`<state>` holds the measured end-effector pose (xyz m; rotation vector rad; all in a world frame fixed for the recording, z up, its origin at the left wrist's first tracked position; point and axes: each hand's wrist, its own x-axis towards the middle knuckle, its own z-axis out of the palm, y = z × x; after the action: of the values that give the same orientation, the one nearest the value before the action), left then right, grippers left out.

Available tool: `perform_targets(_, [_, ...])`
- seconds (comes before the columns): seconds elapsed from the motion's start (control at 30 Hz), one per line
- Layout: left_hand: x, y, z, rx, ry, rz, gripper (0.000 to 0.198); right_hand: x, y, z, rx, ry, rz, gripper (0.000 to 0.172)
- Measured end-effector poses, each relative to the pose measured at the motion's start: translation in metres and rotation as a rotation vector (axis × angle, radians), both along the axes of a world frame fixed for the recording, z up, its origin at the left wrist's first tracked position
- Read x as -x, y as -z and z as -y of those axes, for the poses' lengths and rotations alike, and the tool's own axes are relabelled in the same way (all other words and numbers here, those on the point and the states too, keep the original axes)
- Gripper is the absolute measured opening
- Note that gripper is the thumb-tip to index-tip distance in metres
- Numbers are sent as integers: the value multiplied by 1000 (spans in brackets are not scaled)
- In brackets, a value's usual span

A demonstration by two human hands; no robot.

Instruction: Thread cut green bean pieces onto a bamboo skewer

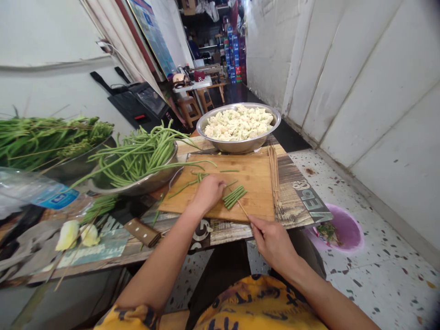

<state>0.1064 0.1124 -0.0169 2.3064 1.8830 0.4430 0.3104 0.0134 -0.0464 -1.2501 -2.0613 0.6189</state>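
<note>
My right hand pinches the lower end of a thin wooden skewer. On that skewer sits a row of cut green bean pieces, side by side over the cutting board. My left hand is closed above the board, just left of the row, and a short bean piece shows at its fingertips. More cut beans lie on the board behind and left of this hand. Along the board's right edge lies a bundle of bare skewers.
A steel bowl of cauliflower stands behind the board. To the left are a bowl of long beans, leafy greens, a plastic bottle and a wooden-handled knife. A pink basin sits on the floor at right.
</note>
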Motion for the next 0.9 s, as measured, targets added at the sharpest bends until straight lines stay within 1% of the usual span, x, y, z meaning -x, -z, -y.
perform_targets(0.33, [-1,-1,0,3,9,-3,21,0,-1,2,7,14,22,33])
perform_targets(0.67, [0,0,-2,7,23,-23,22,4,1,-2,16,23,-27,31])
perform_targets(0.9, [1,-1,-3,16,43,-14,21,7,1,-5,13,16,-7,30])
